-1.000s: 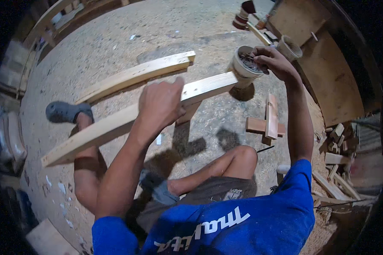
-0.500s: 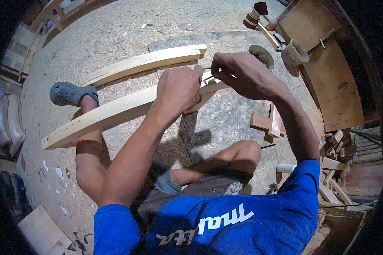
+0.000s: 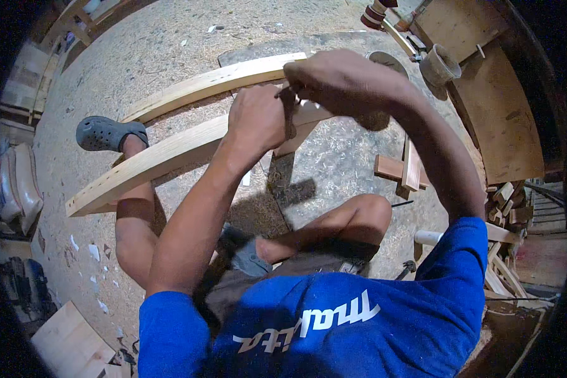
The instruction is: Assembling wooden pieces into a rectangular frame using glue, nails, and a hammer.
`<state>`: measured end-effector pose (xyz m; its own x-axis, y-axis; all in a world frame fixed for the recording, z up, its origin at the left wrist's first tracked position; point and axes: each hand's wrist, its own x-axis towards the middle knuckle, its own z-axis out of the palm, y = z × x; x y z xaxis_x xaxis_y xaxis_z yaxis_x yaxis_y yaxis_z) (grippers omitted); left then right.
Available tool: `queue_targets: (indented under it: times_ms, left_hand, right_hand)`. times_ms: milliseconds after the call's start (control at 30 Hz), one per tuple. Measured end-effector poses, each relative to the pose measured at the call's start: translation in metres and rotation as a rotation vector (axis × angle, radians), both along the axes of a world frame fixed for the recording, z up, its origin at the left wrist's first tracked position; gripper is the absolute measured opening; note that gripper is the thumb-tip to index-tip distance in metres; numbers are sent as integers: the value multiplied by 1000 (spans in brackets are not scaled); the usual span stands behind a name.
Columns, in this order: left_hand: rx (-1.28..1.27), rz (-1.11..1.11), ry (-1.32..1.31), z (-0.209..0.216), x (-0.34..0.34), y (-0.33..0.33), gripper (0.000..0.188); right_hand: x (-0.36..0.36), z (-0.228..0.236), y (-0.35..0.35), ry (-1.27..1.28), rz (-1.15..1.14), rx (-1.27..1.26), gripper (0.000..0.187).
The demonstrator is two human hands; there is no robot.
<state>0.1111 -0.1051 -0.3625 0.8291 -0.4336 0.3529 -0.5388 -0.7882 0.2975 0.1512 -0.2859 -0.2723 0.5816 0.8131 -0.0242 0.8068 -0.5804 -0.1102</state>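
A pale, curved wooden beam (image 3: 151,154) slants across in front of me, its near-left end over my left leg. My left hand (image 3: 258,116) is closed round the beam near its right end, its fingertips mostly hidden. Beside it my right hand (image 3: 340,82) is bent over the same end with fingers pinched together, slightly blurred. A thin dark rod (image 3: 281,95) shows a little between the two hands; most of it is covered by the right fingers. Beyond lies a second curved beam (image 3: 201,88) on the ground, its right end partly behind my right hand.
Sawdust covers the floor (image 3: 189,47). At the right are short wood blocks (image 3: 390,167), a bucket (image 3: 439,65) and a plywood sheet (image 3: 504,120). A pile of offcuts (image 3: 504,264) lies further right. My sandalled foot (image 3: 101,133) rests near the far beam.
My right hand has moved left and turned over, closing in on my left hand. The rod that stuck out between them is now mostly covered. My left hand has shifted slightly.
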Motion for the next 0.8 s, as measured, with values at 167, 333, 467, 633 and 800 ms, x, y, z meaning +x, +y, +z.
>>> queue_targets:
  times_ms: [167, 333, 467, 633, 800]
  left_hand:
    - [-86, 24, 12, -4, 1, 8, 17]
    - [-98, 54, 114, 3, -3, -1, 26]
    - [-157, 79, 159, -16, 6, 2, 27]
    - [-95, -68, -25, -11, 3, 1, 36]
    - [150, -29, 53, -3, 11, -2, 28]
  right_hand:
    - [-23, -10, 20, -143, 7, -8, 15]
    - [2, -20, 7, -101, -7, 46, 19]
    - [-21, -10, 22, 33, -361, -105, 30]
    - [-61, 9, 13, -243, -392, 114, 19]
    - [-56, -6, -30, -35, -400, 885, 16]
